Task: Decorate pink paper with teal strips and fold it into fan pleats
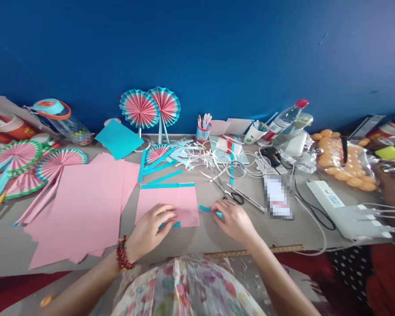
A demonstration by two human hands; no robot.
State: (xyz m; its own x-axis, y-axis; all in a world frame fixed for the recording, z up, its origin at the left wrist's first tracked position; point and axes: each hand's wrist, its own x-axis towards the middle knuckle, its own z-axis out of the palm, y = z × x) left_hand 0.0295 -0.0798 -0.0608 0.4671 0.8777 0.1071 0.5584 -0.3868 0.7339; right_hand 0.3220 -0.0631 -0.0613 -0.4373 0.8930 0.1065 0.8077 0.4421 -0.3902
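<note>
A pink paper sheet (184, 204) lies on the grey table with a blue strip (167, 186) along its far edge. My left hand (156, 226), with a red bead bracelet, rests over the sheet's near edge. Its curled fingers and thumb are on another blue paper strip (177, 224), which they partly cover. Just right of the sheet, my right hand (233, 219) pinches a short blue paper strip (204, 209) between thumb and fingers. Loose blue strips (166, 177) lie beyond the sheet. Scissors (232, 193) and a slim utility knife (246, 198) lie beyond my right hand.
Stacked pink sheets (88, 197) and folded paper fans (62, 162) spread on the left. Two round fans (140, 109) stand against the blue wall. White paper scraps (197, 153), a bottle (285, 120), a phone (279, 196) and a power strip (332, 199) occupy the right. Another person's hand (390, 175) is far right.
</note>
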